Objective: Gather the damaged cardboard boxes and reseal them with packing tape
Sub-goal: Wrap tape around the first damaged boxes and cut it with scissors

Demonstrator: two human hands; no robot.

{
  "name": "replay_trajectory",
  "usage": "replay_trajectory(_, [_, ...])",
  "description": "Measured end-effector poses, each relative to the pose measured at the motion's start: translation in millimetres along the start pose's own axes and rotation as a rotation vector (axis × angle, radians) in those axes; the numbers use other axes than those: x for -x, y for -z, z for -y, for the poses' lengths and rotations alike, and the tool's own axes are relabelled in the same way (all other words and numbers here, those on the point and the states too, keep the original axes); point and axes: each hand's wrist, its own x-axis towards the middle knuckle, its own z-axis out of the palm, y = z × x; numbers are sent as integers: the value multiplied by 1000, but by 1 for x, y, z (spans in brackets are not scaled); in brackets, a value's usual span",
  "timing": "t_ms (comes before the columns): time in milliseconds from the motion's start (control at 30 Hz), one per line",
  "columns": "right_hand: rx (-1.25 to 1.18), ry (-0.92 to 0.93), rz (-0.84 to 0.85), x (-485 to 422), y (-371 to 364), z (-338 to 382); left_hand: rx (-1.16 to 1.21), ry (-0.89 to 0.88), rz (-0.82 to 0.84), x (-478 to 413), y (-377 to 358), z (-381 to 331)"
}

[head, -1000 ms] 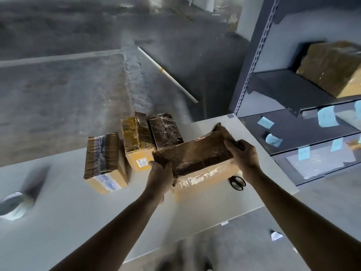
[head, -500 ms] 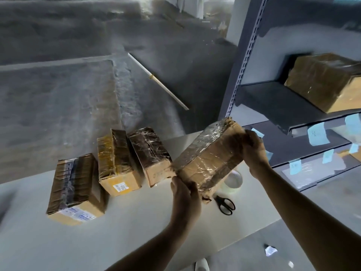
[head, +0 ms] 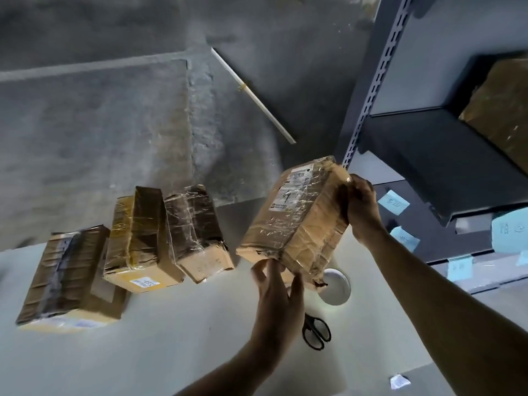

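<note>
I hold a crumpled, taped cardboard box [head: 297,221] tilted in the air above the white table [head: 171,347]. My right hand [head: 361,208] grips its upper right end. My left hand [head: 277,295] pinches its lower near corner, where the cardboard is torn. A shipping label faces up on the box. Three more taped boxes lie in a row on the table: a left box [head: 68,278], a middle box [head: 140,241] and a right box [head: 197,232]. A roll of packing tape [head: 337,287] lies under the held box, partly hidden.
Black-handled scissors [head: 315,332] lie on the table beside my left wrist. A grey metal shelf rack [head: 445,155] stands at the right with blue notes and another taped box [head: 503,112]. A white rod [head: 254,95] and a paper scrap [head: 400,381] lie on the concrete floor.
The box has been turned over in my hands, so its labelled face now shows. My left hand slid to the lower corner. The view shifted left to right, uncovering the tape roll.
</note>
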Motion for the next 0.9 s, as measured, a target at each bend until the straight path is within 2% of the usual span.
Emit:
replay_trajectory(100, [22, -28, 54, -18, -5, -19, -66, -25, -5, -12, -4, 13])
replay_trajectory(367, [102, -5, 99, -36, -19, -22, -290, -255, -74, -32, 9, 25])
replay_trajectory(633, [172, 19, 70, -12, -26, 0, -445, -323, -197, -48, 29, 33])
replay_trajectory(733, [181, -25, 49, 0, -26, 3, -440, -255, -240, -51, 31, 28])
replay_trajectory(800, [170, -72, 59, 8, -25, 12, -374, -277, -194, -57, 31, 28])
replay_trajectory(900, [216, -91, 106, 22, -29, 14, -308, -453, 19, -70, 30, 38])
